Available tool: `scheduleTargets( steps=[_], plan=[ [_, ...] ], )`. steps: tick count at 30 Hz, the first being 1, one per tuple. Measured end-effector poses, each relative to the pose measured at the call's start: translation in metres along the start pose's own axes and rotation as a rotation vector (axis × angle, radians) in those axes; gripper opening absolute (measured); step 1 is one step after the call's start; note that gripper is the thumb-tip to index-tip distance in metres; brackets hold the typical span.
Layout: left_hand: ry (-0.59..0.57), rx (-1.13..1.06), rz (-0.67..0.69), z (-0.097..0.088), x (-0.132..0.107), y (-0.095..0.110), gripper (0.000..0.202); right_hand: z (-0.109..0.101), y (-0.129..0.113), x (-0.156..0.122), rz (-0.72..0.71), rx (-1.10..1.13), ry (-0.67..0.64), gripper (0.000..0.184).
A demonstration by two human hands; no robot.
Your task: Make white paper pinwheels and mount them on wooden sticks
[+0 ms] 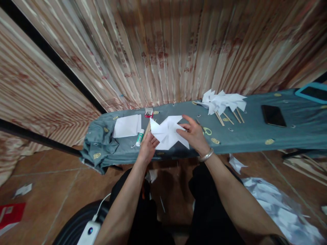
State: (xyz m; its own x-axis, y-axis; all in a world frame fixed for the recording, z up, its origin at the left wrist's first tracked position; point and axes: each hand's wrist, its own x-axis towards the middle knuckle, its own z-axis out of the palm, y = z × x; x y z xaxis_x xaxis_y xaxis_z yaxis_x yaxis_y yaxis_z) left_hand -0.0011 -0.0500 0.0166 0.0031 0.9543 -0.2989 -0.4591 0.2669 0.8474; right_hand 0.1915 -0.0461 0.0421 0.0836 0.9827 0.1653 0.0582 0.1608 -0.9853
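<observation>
Pinwheel (pixel 167 132) between glue stick (pixel 139 137) and scissors (pixel 206 130)

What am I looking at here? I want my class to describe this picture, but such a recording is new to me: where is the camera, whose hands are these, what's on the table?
There is no machine: a person works with bare hands, and the one camera sits on their head, looking down over their arms and lap. The left hand grips the edge of a white paper pinwheel; the right hand lies on top of it. On the cloth-covered table lie paper sheets, a glue stick, a pin box, scissors, finished pinwheels on sticks and a phone.
</observation>
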Motion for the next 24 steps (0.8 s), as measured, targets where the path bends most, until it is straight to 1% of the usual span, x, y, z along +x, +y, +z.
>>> scheduleTargets(
  steps=[2, 5, 8, 10, 12, 14, 17, 19, 21, 23, 24],
  plan=[
    [-0.107, -0.071, -0.027, 0.005, -0.003, 0.005, 0.043, -0.001, -0.001, 0.001, 0.038, 0.093, -0.008, 0.075],
    [-0.184, -0.146, -0.056, 0.015, -0.007, 0.011, 0.04, 0.004, 0.002, 0.009, 0.073, 0.167, -0.006, 0.08],
    [-0.208, -0.178, -0.031, 0.022, -0.006, 0.011, 0.038, 0.014, 0.008, 0.018, 0.089, 0.143, -0.015, 0.082],
    [-0.194, -0.183, 0.01, 0.022, -0.003, 0.008, 0.039, 0.019, 0.014, 0.024, 0.078, 0.109, -0.008, 0.08],
    [-0.159, -0.19, 0.017, 0.019, 0.0, 0.004, 0.037, 0.021, 0.018, 0.03, 0.046, 0.086, 0.037, 0.073],
    [-0.108, -0.203, -0.005, 0.014, 0.004, 0.003, 0.031, 0.022, 0.022, 0.037, 0.014, 0.066, 0.11, 0.062],
    [-0.006, -0.225, 0.005, 0.002, 0.011, 0.01, 0.027, 0.022, 0.025, 0.044, 0.004, 0.014, 0.188, 0.047],
    [0.076, -0.241, 0.084, -0.009, 0.017, 0.02, 0.025, 0.024, 0.025, 0.046, 0.004, -0.047, 0.19, 0.038],
    [0.162, -0.252, 0.225, -0.022, 0.024, 0.034, 0.028, 0.029, 0.026, 0.046, -0.001, -0.123, 0.159, 0.03],
    [0.244, -0.241, 0.377, -0.035, 0.03, 0.047, 0.031, 0.037, 0.028, 0.042, -0.006, -0.2, 0.108, 0.026],
    [0.288, -0.231, 0.431, -0.041, 0.032, 0.052, 0.033, 0.041, 0.03, 0.04, -0.014, -0.244, 0.077, 0.026]
  ],
)
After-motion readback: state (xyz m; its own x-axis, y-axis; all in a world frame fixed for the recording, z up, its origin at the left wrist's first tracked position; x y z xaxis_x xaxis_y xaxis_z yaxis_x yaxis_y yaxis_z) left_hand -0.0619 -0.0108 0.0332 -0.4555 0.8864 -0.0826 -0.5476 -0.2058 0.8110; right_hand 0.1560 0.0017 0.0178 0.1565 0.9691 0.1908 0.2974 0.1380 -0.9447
